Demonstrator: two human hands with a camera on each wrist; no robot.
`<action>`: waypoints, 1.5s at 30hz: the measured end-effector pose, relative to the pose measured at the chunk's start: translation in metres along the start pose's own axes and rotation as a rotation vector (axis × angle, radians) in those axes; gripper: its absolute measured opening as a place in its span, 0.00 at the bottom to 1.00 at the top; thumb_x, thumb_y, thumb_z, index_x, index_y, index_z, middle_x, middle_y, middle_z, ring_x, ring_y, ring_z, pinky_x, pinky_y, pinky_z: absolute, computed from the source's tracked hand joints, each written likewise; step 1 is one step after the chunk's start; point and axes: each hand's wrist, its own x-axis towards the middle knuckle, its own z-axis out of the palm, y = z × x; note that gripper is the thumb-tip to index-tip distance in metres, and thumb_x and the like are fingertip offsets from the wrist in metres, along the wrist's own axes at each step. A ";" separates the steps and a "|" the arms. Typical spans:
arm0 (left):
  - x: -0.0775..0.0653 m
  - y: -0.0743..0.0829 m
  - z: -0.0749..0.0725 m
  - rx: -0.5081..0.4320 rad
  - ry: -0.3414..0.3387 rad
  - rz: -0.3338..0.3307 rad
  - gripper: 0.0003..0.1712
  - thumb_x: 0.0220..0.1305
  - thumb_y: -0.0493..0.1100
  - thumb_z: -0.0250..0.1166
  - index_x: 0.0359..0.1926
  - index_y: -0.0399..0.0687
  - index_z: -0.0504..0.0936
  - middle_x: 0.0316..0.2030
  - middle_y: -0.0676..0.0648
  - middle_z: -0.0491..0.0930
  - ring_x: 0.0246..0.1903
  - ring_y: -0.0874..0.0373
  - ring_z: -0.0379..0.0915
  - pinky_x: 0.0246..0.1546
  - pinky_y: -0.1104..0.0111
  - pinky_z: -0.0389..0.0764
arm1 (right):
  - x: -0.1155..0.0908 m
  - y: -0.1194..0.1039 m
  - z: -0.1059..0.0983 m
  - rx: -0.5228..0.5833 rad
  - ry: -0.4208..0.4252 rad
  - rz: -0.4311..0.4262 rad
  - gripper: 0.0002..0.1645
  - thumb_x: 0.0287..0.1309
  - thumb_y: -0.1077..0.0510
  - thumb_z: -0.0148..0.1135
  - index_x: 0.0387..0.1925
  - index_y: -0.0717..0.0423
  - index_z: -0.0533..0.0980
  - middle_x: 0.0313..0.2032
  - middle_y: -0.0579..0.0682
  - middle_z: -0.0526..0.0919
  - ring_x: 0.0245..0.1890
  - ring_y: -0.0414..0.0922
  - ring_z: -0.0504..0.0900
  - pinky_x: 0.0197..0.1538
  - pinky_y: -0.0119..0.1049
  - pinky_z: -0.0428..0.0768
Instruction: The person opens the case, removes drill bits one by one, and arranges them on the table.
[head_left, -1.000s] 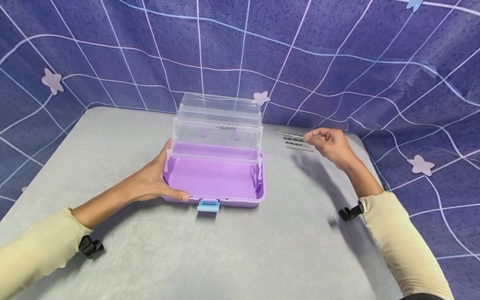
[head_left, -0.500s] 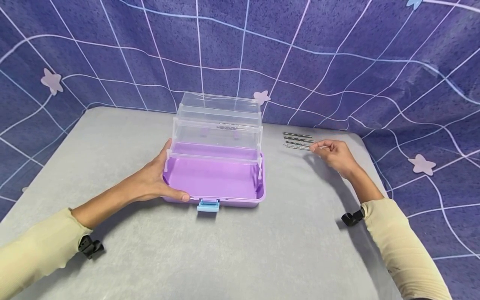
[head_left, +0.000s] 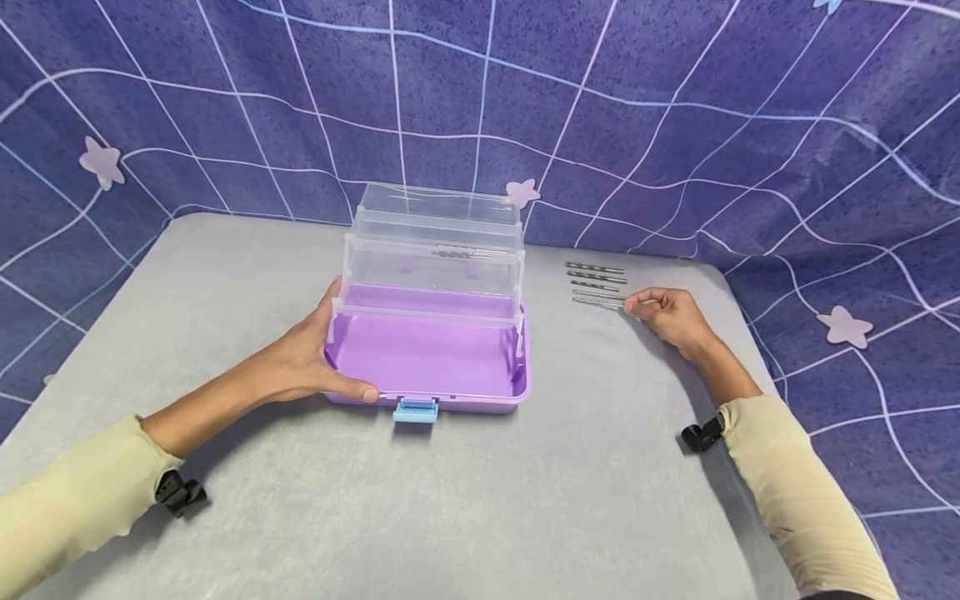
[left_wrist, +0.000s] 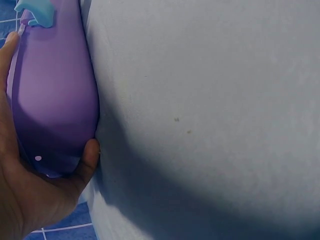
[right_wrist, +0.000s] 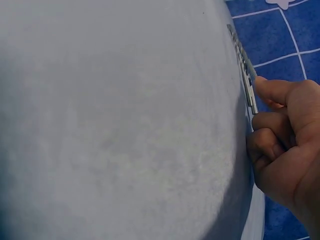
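Observation:
My left hand (head_left: 300,358) grips the left front corner of a purple toolbox (head_left: 427,406), its thumb along the front rim. In the left wrist view, a finger wraps under the purple wall (left_wrist: 60,90). Clear tiered trays (head_left: 431,283) stand raised above the box's base. My right hand (head_left: 671,319) pinches the shank end of a thin silver drill bit (head_left: 597,302), low over the table. Beyond it several drill bits (head_left: 596,277) lie in a row, roughly parallel. In the right wrist view, drill bits (right_wrist: 244,65) overlap beside the fingertips.
More drill bits (head_left: 468,252) lie in one of the clear trays. A light blue latch (head_left: 416,411) hangs at the box front. The grey table (head_left: 465,508) ends at a blue patterned cloth (head_left: 637,108) behind.
My right hand has brought the pinched drill bit from the far end of the row towards me, to its near end, and lower. The left hand and toolbox have stayed put.

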 end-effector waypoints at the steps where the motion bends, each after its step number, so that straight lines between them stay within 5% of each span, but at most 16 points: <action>1: 0.000 0.000 0.000 -0.006 0.002 0.004 1.00 0.41 0.54 0.98 0.91 0.75 0.24 0.82 0.41 0.69 0.67 0.40 0.81 0.78 0.33 0.69 | 0.001 0.001 0.000 0.006 -0.001 0.006 0.21 0.75 0.52 0.72 0.55 0.66 0.86 0.13 0.30 0.68 0.14 0.30 0.62 0.19 0.29 0.61; 13: 0.003 0.000 0.002 -0.073 0.015 0.035 0.98 0.38 0.48 0.99 0.92 0.78 0.32 0.79 0.46 0.73 0.65 0.43 0.83 0.75 0.37 0.74 | 0.008 0.001 -0.001 0.013 -0.024 0.067 0.20 0.76 0.52 0.74 0.57 0.63 0.85 0.13 0.30 0.68 0.12 0.30 0.62 0.17 0.28 0.62; 37: 0.001 0.000 0.002 -0.035 0.023 0.022 0.98 0.39 0.51 0.98 0.93 0.73 0.30 0.82 0.44 0.70 0.67 0.41 0.82 0.77 0.35 0.71 | 0.013 0.002 -0.005 0.107 -0.032 0.138 0.17 0.68 0.51 0.82 0.52 0.53 0.88 0.14 0.31 0.67 0.12 0.30 0.60 0.17 0.28 0.61; 45: 0.001 0.001 0.001 -0.024 0.024 0.023 0.98 0.38 0.52 0.99 0.92 0.74 0.31 0.81 0.44 0.70 0.65 0.42 0.83 0.75 0.36 0.74 | 0.016 -0.005 -0.010 0.187 -0.021 0.129 0.10 0.71 0.56 0.79 0.46 0.54 0.85 0.15 0.34 0.74 0.13 0.31 0.62 0.18 0.28 0.61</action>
